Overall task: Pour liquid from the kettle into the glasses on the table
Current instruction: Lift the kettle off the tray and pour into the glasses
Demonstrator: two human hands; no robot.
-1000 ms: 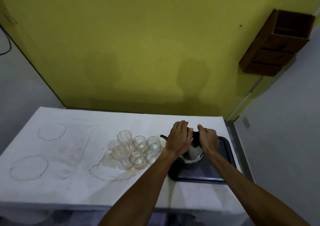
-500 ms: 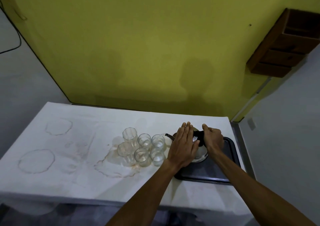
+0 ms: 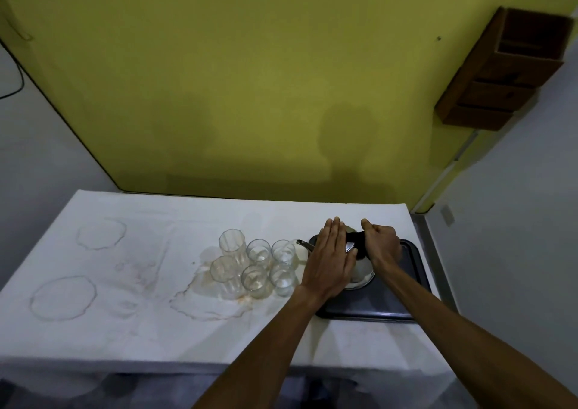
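A shiny metal kettle (image 3: 359,269) stands on a dark tray (image 3: 403,286) at the right of the table, its thin spout (image 3: 305,245) pointing left toward the glasses. My right hand (image 3: 381,246) is closed around the kettle's black handle (image 3: 355,239). My left hand (image 3: 333,260) lies flat on the kettle's lid, fingers straight and together. Several clear glasses (image 3: 256,263) stand in a tight cluster just left of the spout; whether they hold liquid is hard to tell.
The white tablecloth (image 3: 125,283) carries dried ring stains at the left and a wet stain under the glasses. A yellow wall stands behind the table. A wooden shelf box (image 3: 503,73) hangs high on the right.
My left hand has flattened from a curled grip to an open palm on the kettle's lid. The right hand stays on the handle. The view has shifted slightly.
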